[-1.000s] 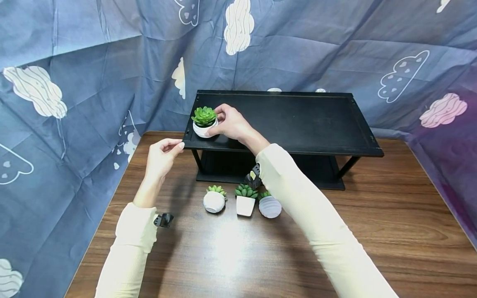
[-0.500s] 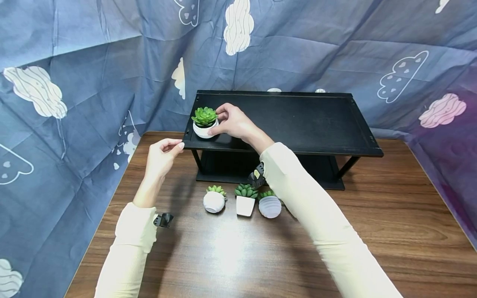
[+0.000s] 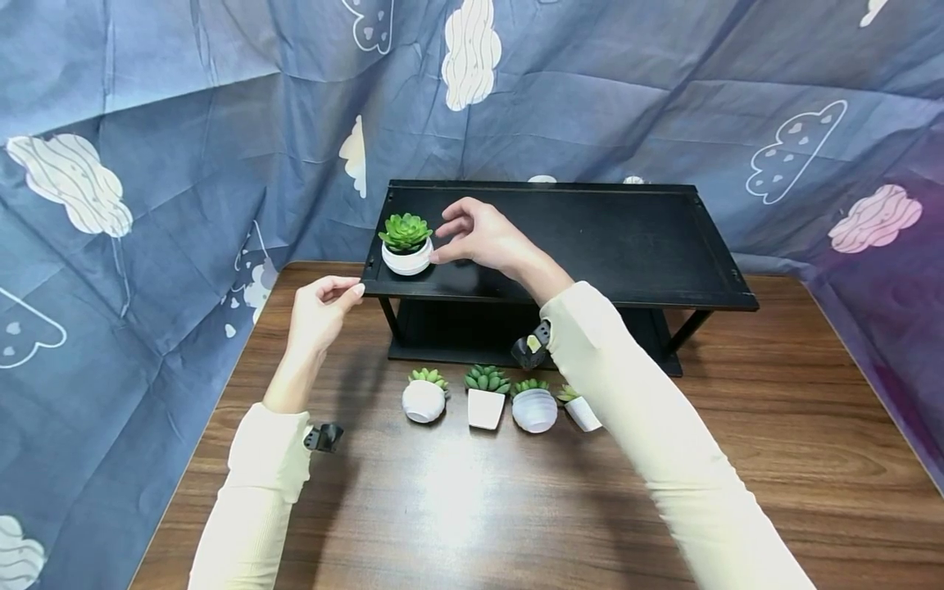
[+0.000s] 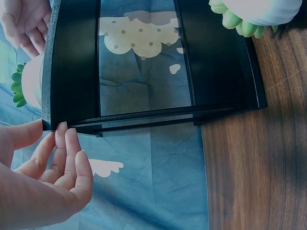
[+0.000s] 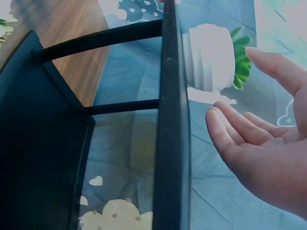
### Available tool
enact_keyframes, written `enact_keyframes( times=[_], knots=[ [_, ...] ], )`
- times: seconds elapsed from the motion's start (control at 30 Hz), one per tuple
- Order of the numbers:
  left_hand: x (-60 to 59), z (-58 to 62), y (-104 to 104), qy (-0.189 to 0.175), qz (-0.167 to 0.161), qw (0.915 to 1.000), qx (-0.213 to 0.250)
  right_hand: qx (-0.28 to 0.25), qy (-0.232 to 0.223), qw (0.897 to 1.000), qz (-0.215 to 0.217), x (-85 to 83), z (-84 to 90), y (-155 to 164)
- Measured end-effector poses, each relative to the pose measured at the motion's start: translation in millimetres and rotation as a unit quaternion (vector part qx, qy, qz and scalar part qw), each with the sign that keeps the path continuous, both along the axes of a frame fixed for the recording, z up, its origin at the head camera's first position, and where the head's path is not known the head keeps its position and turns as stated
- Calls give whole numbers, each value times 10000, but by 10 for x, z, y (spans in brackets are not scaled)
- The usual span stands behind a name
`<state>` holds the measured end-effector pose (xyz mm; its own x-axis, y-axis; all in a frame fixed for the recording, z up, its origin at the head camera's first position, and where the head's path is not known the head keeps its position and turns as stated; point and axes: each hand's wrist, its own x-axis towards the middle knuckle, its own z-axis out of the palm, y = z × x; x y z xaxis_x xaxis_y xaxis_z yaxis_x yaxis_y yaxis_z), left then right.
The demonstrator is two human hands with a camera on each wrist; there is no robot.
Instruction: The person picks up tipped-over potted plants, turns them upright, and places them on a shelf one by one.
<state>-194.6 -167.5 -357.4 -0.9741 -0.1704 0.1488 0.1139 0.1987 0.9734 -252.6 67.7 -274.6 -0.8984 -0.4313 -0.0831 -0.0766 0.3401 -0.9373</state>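
Right hand [image 3: 479, 238] just above centre of the head view, over the black shelf [image 3: 627, 246], fingers spread and relaxed, tips just beside the potted succulent [image 3: 406, 243] but not gripping it. Succulent upright in its white pot at the left end of the shelf's top, left of centre in the frame. Left hand [image 3: 319, 310] lower and further left, off the shelf's front left corner — fingers loosely curled, thumb against fingertips, nothing held. Below, mid-frame on the wooden table [image 3: 774, 459], a row of four small potted plants [image 3: 487, 399] in front of the shelf. Behind and to both sides, blue cloud-print cloth [image 3: 184, 164].
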Motion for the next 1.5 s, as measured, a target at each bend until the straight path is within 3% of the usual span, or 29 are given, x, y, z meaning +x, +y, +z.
enact_keyframes(
  times=[0.53, 1.5],
  knots=[
    [-2, -9, -6, -32, -23, 10000, 4, 170, 366, 9991, -139, 214, 196, 536],
    [-15, -26, -18, 13, -6, 10000, -68, 355, 690, 9954, -555, 516, 48, 1308]
  ],
)
